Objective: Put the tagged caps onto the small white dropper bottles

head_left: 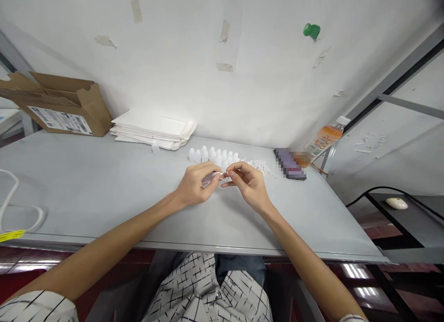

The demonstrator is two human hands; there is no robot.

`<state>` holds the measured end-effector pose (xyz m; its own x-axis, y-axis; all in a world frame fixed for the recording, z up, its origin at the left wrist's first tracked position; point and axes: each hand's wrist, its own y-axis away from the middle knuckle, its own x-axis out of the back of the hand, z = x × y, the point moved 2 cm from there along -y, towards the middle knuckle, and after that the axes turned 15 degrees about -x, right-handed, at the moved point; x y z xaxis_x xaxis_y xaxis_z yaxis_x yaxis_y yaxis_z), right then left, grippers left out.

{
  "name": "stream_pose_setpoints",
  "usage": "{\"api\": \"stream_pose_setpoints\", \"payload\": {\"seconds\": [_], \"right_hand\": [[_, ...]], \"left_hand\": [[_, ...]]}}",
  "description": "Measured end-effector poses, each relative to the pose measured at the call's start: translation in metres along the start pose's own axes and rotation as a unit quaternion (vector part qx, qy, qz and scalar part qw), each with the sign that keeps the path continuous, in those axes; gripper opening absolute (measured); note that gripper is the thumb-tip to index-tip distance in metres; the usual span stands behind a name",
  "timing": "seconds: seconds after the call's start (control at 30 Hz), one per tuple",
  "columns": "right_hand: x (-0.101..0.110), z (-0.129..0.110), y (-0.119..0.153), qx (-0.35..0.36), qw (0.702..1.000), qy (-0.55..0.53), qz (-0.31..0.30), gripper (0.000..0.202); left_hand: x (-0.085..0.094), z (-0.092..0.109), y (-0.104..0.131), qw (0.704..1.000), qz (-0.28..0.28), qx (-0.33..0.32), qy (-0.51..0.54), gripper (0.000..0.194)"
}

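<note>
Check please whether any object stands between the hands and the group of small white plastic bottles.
No visible object stands between the left hand or right hand and the small white plastic bottles just beyond, on the grey table; the hands partly cover the nearest ones.

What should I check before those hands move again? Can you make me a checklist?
1. Left hand has the small white piece in its fingers: ok.
2. Right hand grips that piece too: cannot tell; its fingertips are right beside it.
3. Small white containers stand upright behind the hands: ok for those in plain view.
4. All containers grouped together: not ok; a lone one is by the white stack.
5. Drink bottle apart from both hands: ok.
</note>
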<state>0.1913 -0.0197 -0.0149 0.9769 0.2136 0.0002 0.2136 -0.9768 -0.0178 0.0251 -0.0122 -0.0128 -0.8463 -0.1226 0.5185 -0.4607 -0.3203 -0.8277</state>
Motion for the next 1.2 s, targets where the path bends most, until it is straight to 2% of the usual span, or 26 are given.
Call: {"api": "stream_pose_setpoints", "payload": {"seconds": [0.63, 0.93, 1.2], "right_hand": [[0.002, 0.008, -0.001, 0.049, 0.996, 0.076, 0.020, 0.024], [-0.001, 0.013, -0.001, 0.052, 0.995, 0.086, 0.021, 0.022], [-0.005, 0.019, -0.002, 0.054, 0.993, 0.100, 0.022, 0.023]], "left_hand": [[-0.002, -0.005, 0.001, 0.999, -0.028, 0.010, -0.024, 0.018], [-0.003, -0.006, 0.004, 0.999, -0.023, 0.003, -0.039, 0.020], [-0.004, -0.007, 0.006, 0.999, -0.028, 0.031, -0.034, 0.021]]}}
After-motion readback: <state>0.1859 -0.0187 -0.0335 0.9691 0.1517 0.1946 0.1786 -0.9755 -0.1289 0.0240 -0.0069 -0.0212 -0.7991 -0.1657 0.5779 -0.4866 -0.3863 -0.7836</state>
